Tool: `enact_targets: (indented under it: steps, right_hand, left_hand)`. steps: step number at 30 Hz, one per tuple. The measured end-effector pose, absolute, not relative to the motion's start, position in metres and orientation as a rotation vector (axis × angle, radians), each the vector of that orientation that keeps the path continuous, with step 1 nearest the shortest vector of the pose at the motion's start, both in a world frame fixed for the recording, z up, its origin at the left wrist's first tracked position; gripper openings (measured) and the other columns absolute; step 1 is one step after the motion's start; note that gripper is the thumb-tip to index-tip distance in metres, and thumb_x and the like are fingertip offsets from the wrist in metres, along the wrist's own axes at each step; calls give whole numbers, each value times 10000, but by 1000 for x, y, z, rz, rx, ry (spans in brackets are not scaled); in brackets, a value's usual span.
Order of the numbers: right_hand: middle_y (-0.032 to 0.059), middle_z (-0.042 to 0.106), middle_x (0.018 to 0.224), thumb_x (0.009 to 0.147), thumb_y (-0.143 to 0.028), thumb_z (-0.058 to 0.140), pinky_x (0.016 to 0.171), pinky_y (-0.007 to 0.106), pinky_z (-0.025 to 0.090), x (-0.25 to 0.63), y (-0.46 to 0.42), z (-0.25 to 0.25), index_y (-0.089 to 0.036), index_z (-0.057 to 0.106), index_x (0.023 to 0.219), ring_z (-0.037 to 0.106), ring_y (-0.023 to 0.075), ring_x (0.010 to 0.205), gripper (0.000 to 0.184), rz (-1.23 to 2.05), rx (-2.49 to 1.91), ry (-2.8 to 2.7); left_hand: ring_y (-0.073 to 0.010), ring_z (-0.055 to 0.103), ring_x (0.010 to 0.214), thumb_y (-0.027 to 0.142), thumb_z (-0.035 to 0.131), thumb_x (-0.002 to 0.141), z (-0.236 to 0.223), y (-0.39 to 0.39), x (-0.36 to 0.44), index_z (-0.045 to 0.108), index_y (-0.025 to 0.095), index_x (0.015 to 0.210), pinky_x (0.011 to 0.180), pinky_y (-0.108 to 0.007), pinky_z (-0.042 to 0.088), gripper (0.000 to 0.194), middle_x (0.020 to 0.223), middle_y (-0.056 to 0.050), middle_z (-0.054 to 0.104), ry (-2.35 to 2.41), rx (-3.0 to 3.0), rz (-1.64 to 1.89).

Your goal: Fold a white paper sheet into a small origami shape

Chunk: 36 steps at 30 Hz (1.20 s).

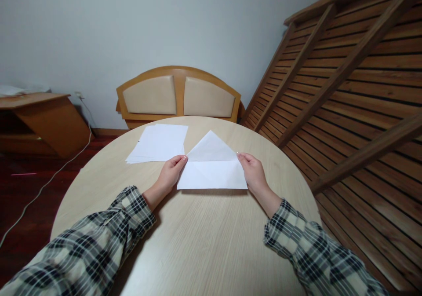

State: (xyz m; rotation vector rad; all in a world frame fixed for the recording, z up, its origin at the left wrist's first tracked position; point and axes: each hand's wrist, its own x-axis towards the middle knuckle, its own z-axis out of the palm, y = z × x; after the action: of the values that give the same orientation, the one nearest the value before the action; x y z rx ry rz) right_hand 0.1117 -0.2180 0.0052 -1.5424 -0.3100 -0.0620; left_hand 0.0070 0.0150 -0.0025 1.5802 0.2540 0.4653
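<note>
A folded sheet of white paper is held between my two hands over the round table. Its far part comes to a triangular point, and its near part is a rectangular strip with faint creases. My left hand pinches the left edge where triangle and strip meet. On the opposite edge, my right hand grips the paper with the thumb on top. A shadow lies under the near edge, so that edge seems slightly raised from the tabletop. The fingers beneath the paper are hidden.
A loose stack of white sheets lies at the table's far left. Beyond stands a wooden headboard with padded panels. Wooden slats lean along the right side. On the left are a desk and a white cable.
</note>
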Motion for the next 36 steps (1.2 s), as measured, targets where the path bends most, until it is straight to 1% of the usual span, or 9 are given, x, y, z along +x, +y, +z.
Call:
enact_targets:
  steps: [5, 8, 12, 14, 18, 24, 29, 32, 36]
  right_hand:
    - [64, 701, 788, 723, -569, 640, 584, 267, 429, 113, -218, 3, -156, 697, 811, 589, 182, 679, 427, -108, -1583, -344]
    - [62, 702, 791, 721, -559, 644, 576, 266, 429, 113, -218, 3, -162, 692, 811, 588, 179, 669, 410, -88, -1563, -342]
    - [62, 703, 787, 710, -562, 654, 558, 265, 426, 115, -220, 5, -165, 686, 815, 588, 178, 655, 412, -59, -1541, -333]
    - [64, 704, 785, 696, -575, 660, 550, 266, 426, 117, -221, 5, -164, 682, 809, 590, 180, 652, 427, -74, -1537, -313]
    - [55, 700, 750, 659, -577, 689, 547, 268, 433, 122, -226, 6, -158, 678, 801, 583, 173, 621, 442, -88, -1473, -247]
    - [49, 696, 734, 630, -549, 717, 540, 264, 424, 128, -232, 6, -158, 677, 789, 576, 165, 604, 425, -80, -1462, -232]
    - [51, 695, 719, 643, -563, 700, 523, 262, 417, 122, -227, 5, -153, 690, 795, 578, 168, 595, 437, 31, -1539, -307]
    - [63, 699, 752, 672, -566, 678, 535, 264, 421, 118, -223, 6, -150, 696, 815, 589, 178, 629, 440, 48, -1594, -360]
    - [67, 706, 779, 692, -550, 677, 569, 276, 444, 115, -222, 8, -159, 702, 818, 611, 188, 665, 411, 83, -1589, -405]
  left_hand:
    - [-164, 517, 665, 498, 672, 695, -1, 14, 7, 660, 154, 777, 596, -251, 409, 353, 736, -25, 634, 249, 1583, 477]
    - [-163, 520, 660, 492, 680, 694, 3, 14, 6, 662, 152, 769, 591, -253, 409, 349, 728, -27, 635, 245, 1582, 432]
    - [-125, 455, 545, 476, 691, 689, 6, 18, 6, 653, 148, 707, 503, -235, 347, 331, 593, 7, 561, 276, 1592, 413]
    - [-115, 440, 522, 454, 694, 684, 8, 22, 6, 642, 152, 674, 491, -233, 332, 307, 565, 18, 535, 271, 1601, 438]
    - [-129, 513, 579, 427, 693, 674, 10, 31, 6, 618, 160, 654, 555, -249, 401, 278, 624, -6, 591, 245, 1564, 455]
    - [-167, 599, 682, 459, 678, 710, 9, 39, 7, 628, 160, 796, 639, -287, 475, 315, 773, -72, 676, 296, 1537, 470]
    - [-190, 596, 716, 513, 585, 781, 15, 29, 6, 669, 166, 801, 577, -271, 464, 358, 782, -73, 667, 200, 1722, 427]
    - [-195, 597, 680, 482, 649, 753, 18, 20, 1, 693, 152, 777, 547, -277, 451, 334, 779, -83, 680, 128, 1825, 285]
    - [-176, 585, 576, 467, 658, 760, 17, 16, -2, 693, 122, 785, 486, -278, 420, 347, 726, -93, 675, 167, 1757, 168]
